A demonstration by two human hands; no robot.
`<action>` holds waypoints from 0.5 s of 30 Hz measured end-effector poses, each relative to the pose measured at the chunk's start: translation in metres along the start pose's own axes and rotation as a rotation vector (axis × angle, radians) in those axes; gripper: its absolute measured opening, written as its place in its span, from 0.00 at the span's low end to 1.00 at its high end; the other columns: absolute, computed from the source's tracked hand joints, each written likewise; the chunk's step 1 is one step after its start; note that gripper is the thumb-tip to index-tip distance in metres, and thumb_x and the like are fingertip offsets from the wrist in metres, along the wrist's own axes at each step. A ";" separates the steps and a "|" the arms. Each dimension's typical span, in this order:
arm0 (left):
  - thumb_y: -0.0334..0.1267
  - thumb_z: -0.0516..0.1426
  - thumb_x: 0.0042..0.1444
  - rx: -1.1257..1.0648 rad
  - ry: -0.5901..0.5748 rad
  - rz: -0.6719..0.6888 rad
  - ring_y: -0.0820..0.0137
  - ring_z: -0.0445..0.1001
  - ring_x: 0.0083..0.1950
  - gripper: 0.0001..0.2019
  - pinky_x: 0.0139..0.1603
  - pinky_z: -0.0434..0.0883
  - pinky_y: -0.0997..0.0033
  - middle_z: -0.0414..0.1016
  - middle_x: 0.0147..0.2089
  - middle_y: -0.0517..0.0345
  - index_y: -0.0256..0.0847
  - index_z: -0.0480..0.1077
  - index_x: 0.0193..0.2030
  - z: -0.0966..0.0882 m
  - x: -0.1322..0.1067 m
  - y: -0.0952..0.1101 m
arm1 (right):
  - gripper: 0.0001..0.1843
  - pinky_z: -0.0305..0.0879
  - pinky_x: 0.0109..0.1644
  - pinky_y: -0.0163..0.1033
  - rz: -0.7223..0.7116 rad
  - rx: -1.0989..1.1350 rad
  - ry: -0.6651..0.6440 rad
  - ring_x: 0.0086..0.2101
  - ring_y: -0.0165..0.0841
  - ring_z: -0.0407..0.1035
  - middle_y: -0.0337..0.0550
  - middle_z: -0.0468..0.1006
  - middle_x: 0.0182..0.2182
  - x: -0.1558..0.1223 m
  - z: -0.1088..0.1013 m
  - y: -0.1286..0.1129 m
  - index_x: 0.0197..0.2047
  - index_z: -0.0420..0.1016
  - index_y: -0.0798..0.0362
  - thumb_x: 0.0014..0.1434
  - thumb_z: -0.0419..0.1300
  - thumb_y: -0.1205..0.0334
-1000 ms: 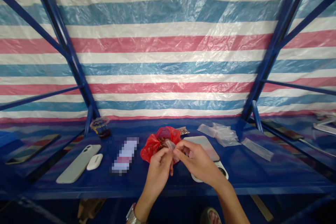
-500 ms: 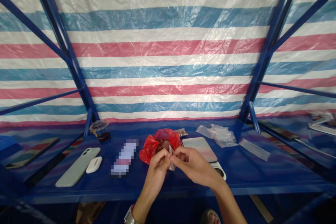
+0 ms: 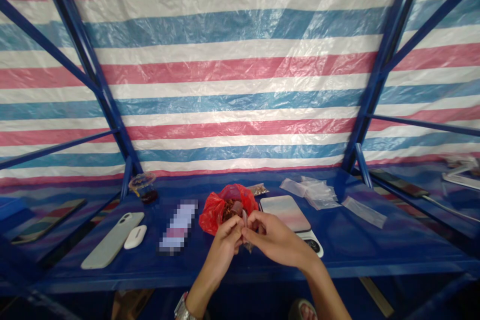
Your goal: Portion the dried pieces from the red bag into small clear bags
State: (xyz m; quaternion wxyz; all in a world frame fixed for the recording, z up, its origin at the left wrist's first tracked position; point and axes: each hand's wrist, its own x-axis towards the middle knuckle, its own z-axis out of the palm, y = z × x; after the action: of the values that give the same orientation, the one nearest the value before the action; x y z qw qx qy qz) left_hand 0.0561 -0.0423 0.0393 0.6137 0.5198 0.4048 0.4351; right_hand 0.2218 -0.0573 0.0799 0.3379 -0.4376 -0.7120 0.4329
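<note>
Both hands meet in front of a red plastic bag (image 3: 213, 212). My left hand (image 3: 228, 240) is closed, its thumb and fingers pinching one edge of a small clear plastic bag (image 3: 248, 246). From the other side my right hand (image 3: 275, 240) pinches the same small bag, which the fingers partly hide. Inside the red bag lie loose brown pieces (image 3: 228, 207) and a pinkish-brown scoop or cup (image 3: 237, 207). Close to the right hand is a white digital scale (image 3: 285, 212). Behind the red bag a filled clear bag (image 3: 258, 189) lies flat.
Several flat clear bags (image 3: 317, 193) lie at the back right, with a single one (image 3: 363, 211) nearer. On the left are a phone (image 3: 112, 241), a white earbud case (image 3: 135, 237), a pixelated screen (image 3: 178, 227) and a plastic cup (image 3: 146, 190). Blue posts (image 3: 369, 80) frame the table.
The small clear bag has tilted and sunk lower between the fingers, and both hands have shifted slightly while keeping their pinch. The other items stay where they were.
</note>
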 end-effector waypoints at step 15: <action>0.54 0.64 0.54 0.196 0.089 0.212 0.74 0.59 0.27 0.24 0.29 0.59 0.75 0.61 0.23 0.65 0.43 0.58 0.23 0.015 -0.005 0.005 | 0.12 0.51 0.29 0.34 -0.029 -0.162 0.165 0.26 0.28 0.62 0.35 0.70 0.22 0.004 -0.002 0.009 0.24 0.65 0.51 0.59 0.55 0.66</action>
State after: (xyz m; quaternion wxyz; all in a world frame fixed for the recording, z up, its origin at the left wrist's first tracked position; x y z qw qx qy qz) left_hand 0.0682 -0.0506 0.0459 0.4920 0.5972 0.4152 0.4786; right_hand 0.2248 -0.0513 0.0731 0.3651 -0.4875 -0.7206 0.3313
